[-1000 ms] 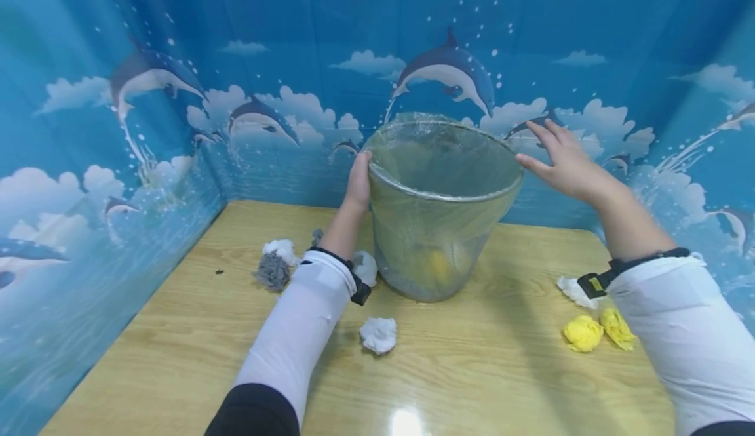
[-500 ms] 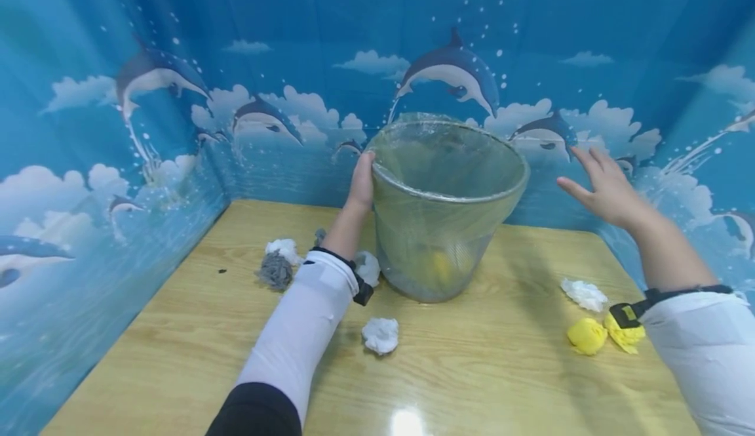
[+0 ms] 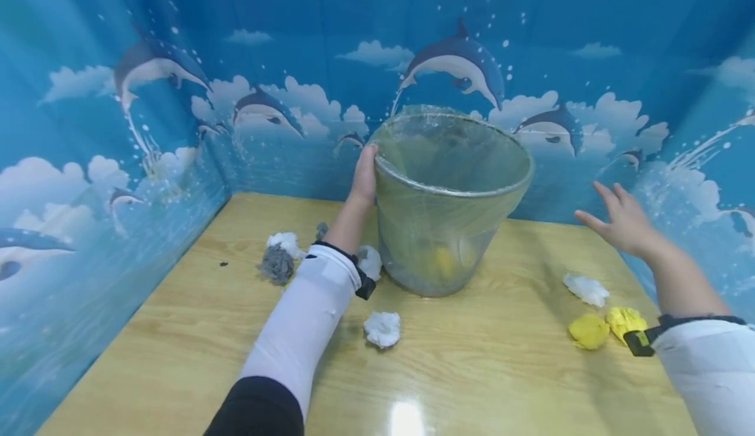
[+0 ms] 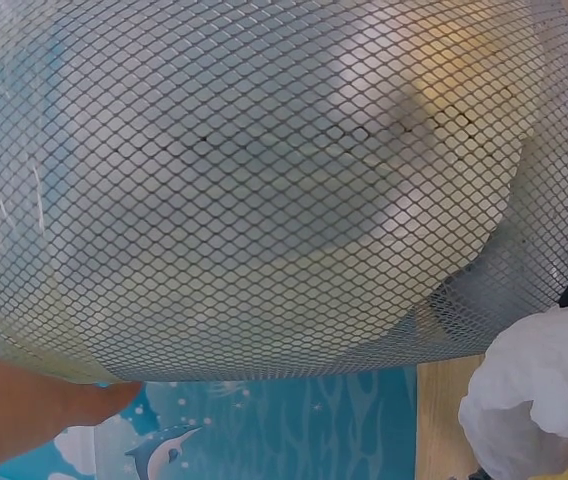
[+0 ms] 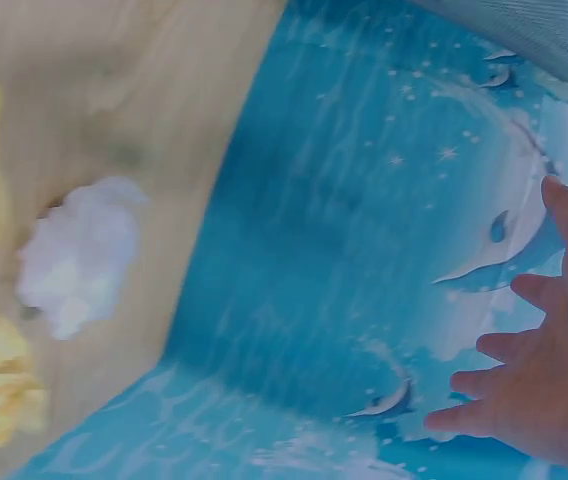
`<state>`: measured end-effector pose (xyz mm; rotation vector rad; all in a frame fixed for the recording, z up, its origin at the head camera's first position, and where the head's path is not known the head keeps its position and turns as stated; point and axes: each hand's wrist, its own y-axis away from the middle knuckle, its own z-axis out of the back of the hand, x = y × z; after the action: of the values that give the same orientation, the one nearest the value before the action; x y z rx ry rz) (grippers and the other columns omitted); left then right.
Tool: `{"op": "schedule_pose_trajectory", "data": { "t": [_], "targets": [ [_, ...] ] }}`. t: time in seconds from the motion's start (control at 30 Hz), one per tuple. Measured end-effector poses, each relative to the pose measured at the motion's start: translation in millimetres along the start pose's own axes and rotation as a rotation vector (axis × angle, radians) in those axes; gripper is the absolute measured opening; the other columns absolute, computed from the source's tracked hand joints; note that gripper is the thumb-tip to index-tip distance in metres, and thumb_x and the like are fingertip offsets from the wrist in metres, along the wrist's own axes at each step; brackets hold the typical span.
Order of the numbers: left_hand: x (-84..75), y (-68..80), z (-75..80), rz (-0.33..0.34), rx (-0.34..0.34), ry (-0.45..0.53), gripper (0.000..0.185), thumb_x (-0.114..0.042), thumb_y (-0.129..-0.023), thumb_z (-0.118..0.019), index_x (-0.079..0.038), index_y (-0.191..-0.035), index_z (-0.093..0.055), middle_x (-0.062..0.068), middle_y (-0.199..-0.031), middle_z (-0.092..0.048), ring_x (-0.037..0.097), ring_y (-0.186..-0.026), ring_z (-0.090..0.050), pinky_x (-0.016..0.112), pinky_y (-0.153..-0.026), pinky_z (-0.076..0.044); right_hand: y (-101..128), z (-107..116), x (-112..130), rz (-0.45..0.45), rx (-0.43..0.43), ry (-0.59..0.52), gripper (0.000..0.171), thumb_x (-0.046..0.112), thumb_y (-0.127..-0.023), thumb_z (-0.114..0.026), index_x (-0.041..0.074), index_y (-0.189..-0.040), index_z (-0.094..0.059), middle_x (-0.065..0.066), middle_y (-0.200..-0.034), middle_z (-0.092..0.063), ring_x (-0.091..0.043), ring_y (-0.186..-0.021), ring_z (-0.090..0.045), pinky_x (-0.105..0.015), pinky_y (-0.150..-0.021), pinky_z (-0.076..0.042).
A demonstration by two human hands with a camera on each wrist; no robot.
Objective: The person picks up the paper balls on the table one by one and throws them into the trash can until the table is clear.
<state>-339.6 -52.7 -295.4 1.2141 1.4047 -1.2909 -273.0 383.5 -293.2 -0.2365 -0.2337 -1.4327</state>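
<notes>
A wire-mesh bin (image 3: 448, 219) lined with a clear bag stands at the back of the wooden table (image 3: 472, 370); a yellow lump shows through its mesh low down. My left hand (image 3: 364, 177) grips the bin's left rim; the left wrist view shows the mesh wall (image 4: 264, 190) close up, with a finger at the lower left. My right hand (image 3: 619, 221) hovers open, fingers spread, to the right of the bin and above the table, holding nothing. In the right wrist view the right hand (image 5: 539, 390) hangs before the blue wall.
Crumpled paper balls lie about: a white one (image 3: 382, 328) in front of the bin, white and grey ones (image 3: 277, 256) at the left, a white one (image 3: 586, 288) and two yellow ones (image 3: 607, 326) at the right. Blue dolphin-print walls enclose the table.
My right hand has left the bin's right rim and moved right and down, away from it. My left hand has kept its hold on the left rim.
</notes>
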Motion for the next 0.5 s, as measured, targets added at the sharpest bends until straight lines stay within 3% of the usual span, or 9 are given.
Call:
{"op": "schedule_pose_trajectory", "data": {
  "t": [0.07,0.13,0.27,0.33,0.4,0.5],
  "targets": [
    [-1.5,-0.6,-0.2,0.000,0.001,-0.003,0.039,-0.041,-0.100,-0.022,-0.014,-0.109,-0.049,0.001,-0.104,-0.046,0.017,-0.103,-0.045,0.042,-0.107,-0.031,2,-5,-6,-0.005,0.011,-0.003,0.089,0.052,-0.100,-0.039,-0.004,-0.151,0.007,-0.043,-0.148,0.016,-0.064,-0.133,0.007,-0.078,-0.101,-0.007],
    [-1.7,-0.1,0.1,0.011,0.000,-0.012,0.046,-0.041,-0.100,-0.022,-0.013,-0.124,-0.049,0.004,-0.120,-0.050,0.019,-0.117,-0.045,0.042,-0.111,-0.028,4,-12,-13,-0.004,0.023,0.005,0.090,0.052,-0.099,-0.039,-0.005,-0.151,0.006,-0.044,-0.147,0.014,-0.065,-0.132,0.005,-0.077,-0.101,-0.008],
    [0.4,2.1,-0.2,0.035,0.003,-0.025,0.058,-0.042,-0.100,-0.022,-0.011,-0.147,-0.036,0.007,-0.148,-0.038,0.024,-0.139,-0.033,0.043,-0.117,-0.021,11,-30,-27,-0.005,0.062,0.025,0.089,0.050,-0.100,-0.040,-0.009,-0.150,0.003,-0.048,-0.145,0.009,-0.068,-0.129,0.000,-0.078,-0.098,-0.012],
    [0.7,2.0,-0.4,0.030,0.010,-0.021,0.054,-0.041,-0.100,-0.022,-0.011,-0.140,-0.041,0.008,-0.138,-0.044,0.022,-0.132,-0.038,0.043,-0.116,-0.024,14,-38,-33,-0.010,0.081,0.018,0.088,0.049,-0.100,-0.041,-0.009,-0.150,0.003,-0.049,-0.144,0.008,-0.069,-0.129,-0.001,-0.079,-0.098,-0.012],
    [0.5,0.9,-0.5,0.016,0.005,-0.016,0.047,-0.040,-0.099,-0.022,-0.011,-0.124,-0.049,0.007,-0.119,-0.048,0.020,-0.117,-0.044,0.042,-0.111,-0.029,16,-45,-37,-0.014,0.098,0.016,0.089,0.050,-0.100,-0.040,-0.009,-0.150,0.003,-0.050,-0.144,0.007,-0.069,-0.128,-0.002,-0.079,-0.097,-0.013],
    [0.1,-1.1,-0.4,-0.002,-0.002,-0.010,0.035,-0.040,-0.099,-0.022,-0.015,-0.100,-0.047,0.002,-0.100,-0.044,0.017,-0.099,-0.044,0.040,-0.104,-0.032,19,-55,-42,0.003,0.102,0.000,0.087,0.048,-0.101,-0.041,-0.010,-0.150,0.000,-0.051,-0.143,0.004,-0.070,-0.127,-0.004,-0.078,-0.097,-0.014]
  ]
}}
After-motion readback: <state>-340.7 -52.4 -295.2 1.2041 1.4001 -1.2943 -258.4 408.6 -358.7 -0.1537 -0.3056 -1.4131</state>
